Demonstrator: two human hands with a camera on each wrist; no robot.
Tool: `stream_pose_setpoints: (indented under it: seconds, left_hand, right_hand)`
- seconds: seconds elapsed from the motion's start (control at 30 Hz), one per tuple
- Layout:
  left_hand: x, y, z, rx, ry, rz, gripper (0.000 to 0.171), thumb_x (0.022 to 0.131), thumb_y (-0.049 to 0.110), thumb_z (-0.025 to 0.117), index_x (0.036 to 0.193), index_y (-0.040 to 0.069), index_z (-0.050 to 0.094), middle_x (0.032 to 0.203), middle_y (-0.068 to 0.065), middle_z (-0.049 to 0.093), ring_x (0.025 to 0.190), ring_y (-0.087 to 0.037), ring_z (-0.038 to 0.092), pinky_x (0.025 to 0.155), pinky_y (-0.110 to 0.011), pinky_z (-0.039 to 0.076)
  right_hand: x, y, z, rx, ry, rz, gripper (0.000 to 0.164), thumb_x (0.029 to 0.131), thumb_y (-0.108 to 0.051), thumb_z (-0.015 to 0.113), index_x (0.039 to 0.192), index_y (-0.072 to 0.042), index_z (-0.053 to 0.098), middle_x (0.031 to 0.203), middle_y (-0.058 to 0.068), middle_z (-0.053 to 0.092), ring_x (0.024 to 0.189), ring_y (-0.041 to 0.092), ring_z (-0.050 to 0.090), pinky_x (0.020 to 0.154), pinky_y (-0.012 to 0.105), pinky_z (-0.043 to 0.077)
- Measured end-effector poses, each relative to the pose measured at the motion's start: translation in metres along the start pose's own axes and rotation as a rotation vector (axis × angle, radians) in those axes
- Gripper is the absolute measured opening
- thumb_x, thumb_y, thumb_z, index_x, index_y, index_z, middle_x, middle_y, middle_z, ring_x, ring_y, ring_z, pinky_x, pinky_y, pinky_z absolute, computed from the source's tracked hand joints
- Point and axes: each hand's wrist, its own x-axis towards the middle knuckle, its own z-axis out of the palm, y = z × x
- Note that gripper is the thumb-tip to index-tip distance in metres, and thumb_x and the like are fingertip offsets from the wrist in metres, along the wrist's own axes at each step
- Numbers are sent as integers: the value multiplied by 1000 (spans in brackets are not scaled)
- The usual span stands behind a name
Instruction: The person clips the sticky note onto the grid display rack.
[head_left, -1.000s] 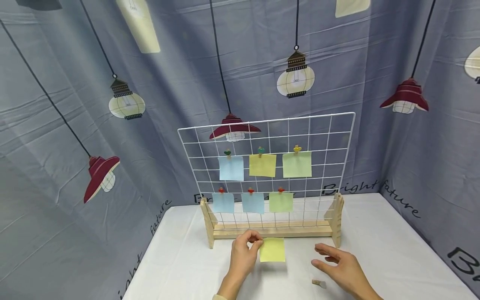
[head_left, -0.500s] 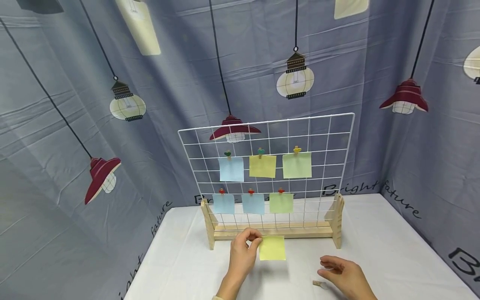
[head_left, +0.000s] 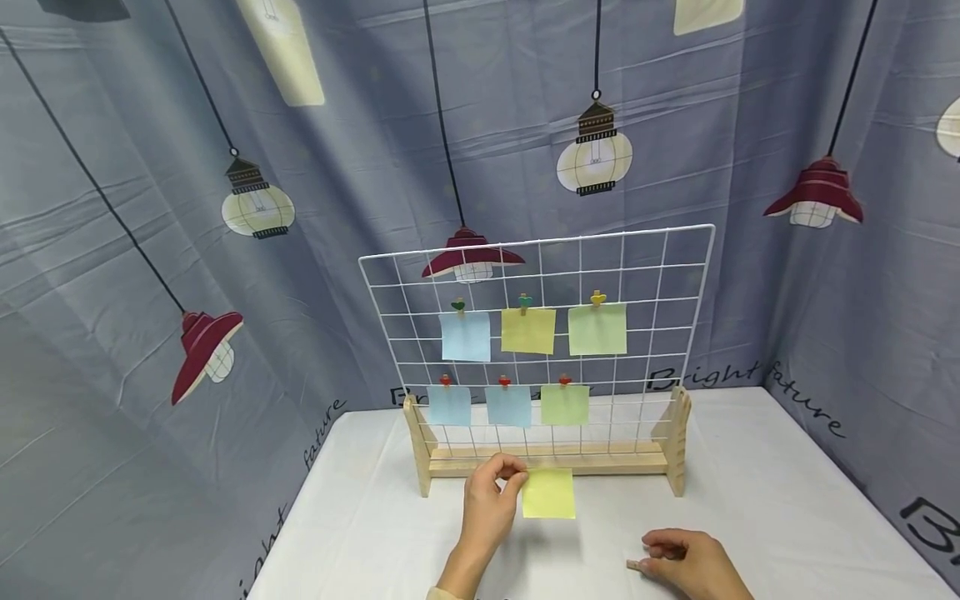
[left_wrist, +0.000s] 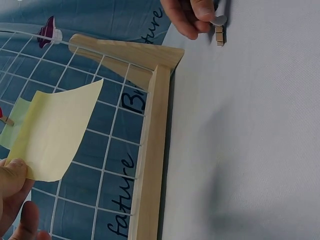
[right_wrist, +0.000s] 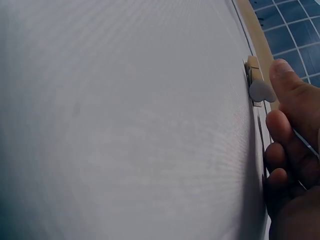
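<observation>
My left hand [head_left: 486, 510] pinches a yellow sticky note [head_left: 549, 493] by its left edge, in front of the wire grid stand. In the left wrist view the note [left_wrist: 62, 132] hangs slightly bent from thumb and fingers. Low on the right, my right hand [head_left: 696, 562] is at a small wooden clothespin [head_left: 633, 565] lying on the white table. The right wrist view shows the clothespin's grey heart [right_wrist: 260, 91] beside the thumb and index fingertip, which stand apart. No grip on it shows.
The white wire grid [head_left: 660, 325] stands upright in a wooden base [head_left: 611, 462]. Clothespins with colored hearts hold several blue, yellow and green notes [head_left: 597, 330] on it in two rows. A grey-blue patterned curtain [head_left: 337, 200] surrounds the table [head_left: 360, 517].
My right hand has come down to the clothespin, and its fingers have drawn closer together. The left hand still holds the yellow sticky note, raised very slightly.
</observation>
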Motion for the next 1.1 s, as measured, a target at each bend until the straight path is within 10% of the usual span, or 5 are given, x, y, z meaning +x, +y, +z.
stream_pose_setpoints:
  seconds: [0.53,1.1]
  left_hand:
    - [-1,6,2,-17,3,-38,16,86,8,80,87,23,73,80,11,75,80,-1,60,69,-21,39]
    - [10,18,11,-30,14,-17,10,88,10,79,91,19,77,82,11,76,82,-1,58,69,-20,41]
  right_hand:
    - [-3,4,-1,-64,-73,-53,23,74,-24,91,86,-14,75,83,-5,70,83,14,59,75,36,52]
    - [0,-15,-31,2,83,-98,10,84,-10,84,90,-12,76,88,-3,74,77,8,63,67,22,53]
